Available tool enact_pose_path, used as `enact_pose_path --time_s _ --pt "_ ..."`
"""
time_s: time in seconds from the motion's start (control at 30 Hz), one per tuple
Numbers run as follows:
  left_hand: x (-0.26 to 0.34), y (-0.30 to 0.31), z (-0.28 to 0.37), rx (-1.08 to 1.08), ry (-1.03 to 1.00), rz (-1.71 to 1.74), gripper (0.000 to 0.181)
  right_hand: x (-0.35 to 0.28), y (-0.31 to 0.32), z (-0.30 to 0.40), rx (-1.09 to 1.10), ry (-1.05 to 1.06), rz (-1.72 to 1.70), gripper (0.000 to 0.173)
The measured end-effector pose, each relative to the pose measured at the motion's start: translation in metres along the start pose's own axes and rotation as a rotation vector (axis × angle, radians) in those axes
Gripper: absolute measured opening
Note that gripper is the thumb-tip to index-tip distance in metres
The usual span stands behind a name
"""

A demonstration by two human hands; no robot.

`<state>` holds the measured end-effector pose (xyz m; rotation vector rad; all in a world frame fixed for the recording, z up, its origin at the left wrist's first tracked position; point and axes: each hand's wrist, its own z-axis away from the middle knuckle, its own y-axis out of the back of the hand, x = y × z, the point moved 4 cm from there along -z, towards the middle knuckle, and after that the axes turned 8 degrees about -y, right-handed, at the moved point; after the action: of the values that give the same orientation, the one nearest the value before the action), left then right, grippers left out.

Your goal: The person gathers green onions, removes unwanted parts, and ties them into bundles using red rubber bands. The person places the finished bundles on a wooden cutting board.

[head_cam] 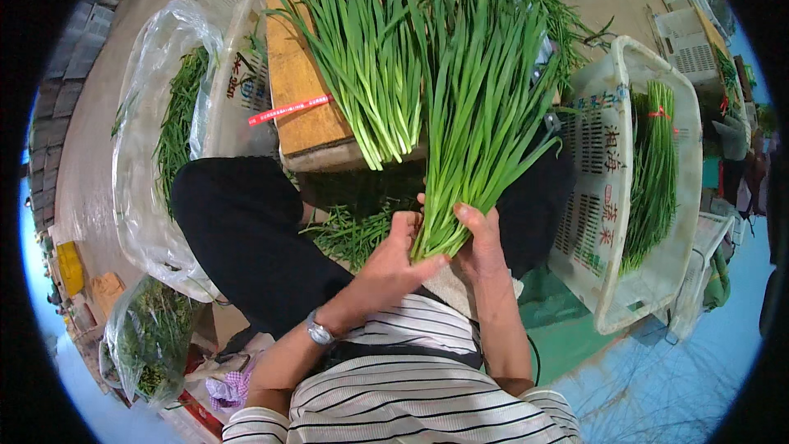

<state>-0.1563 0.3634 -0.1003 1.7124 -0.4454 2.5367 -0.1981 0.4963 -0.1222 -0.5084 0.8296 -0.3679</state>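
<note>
My left hand [400, 259] and my right hand [481, 234] together hold the pale lower ends of a bunch of garlic chives [487, 117] above my lap. Its long green leaves fan away from me over the far board. Left of it, a loose pile of garlic chives [376, 74] lies on the wooden board [296, 61], stem ends towards me. A red printed strip [290, 110] sticks out from the board's left part. Loose green leaves [357, 234] lie below, between my legs. The fingertips behind the bunch are partly hidden.
On the left stands a white plastic crate [228, 74] lined with clear film, with greens inside. A white crate [622, 197] on the right holds a bundle of chives [656, 179] with a red tie. A clear bag of greens [154, 333] sits at lower left. More loose greens [555, 6] lie beyond the board.
</note>
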Motion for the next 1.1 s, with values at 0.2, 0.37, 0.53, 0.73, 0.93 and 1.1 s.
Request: enact_pose_path --time_s 0.2,0.37,0.53,0.73,0.93,1.1 --pt "0.002 0.018 -0.009 -0.12 0.148 0.192 0.044 -0.01 -0.007 0.002 -0.095 0.02 -0.065 0.053" --pt "-0.013 0.011 -0.019 -0.284 0.205 0.333 0.052 -0.008 -0.003 0.0 -0.133 0.02 -0.095 0.05" --pt "-0.021 0.0 -0.03 -0.39 0.199 0.499 0.065 -0.007 0.001 0.001 -0.129 -0.025 -0.064 0.055" --pt "-0.016 -0.012 -0.029 -0.397 0.211 0.639 0.068 -0.008 0.007 0.012 -0.07 -0.118 -0.015 0.046" --pt "-0.024 -0.015 -0.028 -0.328 0.254 0.644 0.053 -0.008 0.011 0.015 -0.067 -0.143 0.053 0.039" --pt "-0.028 -0.015 -0.027 -0.257 0.237 0.65 0.047 -0.007 0.012 0.024 0.029 -0.131 0.125 0.038"
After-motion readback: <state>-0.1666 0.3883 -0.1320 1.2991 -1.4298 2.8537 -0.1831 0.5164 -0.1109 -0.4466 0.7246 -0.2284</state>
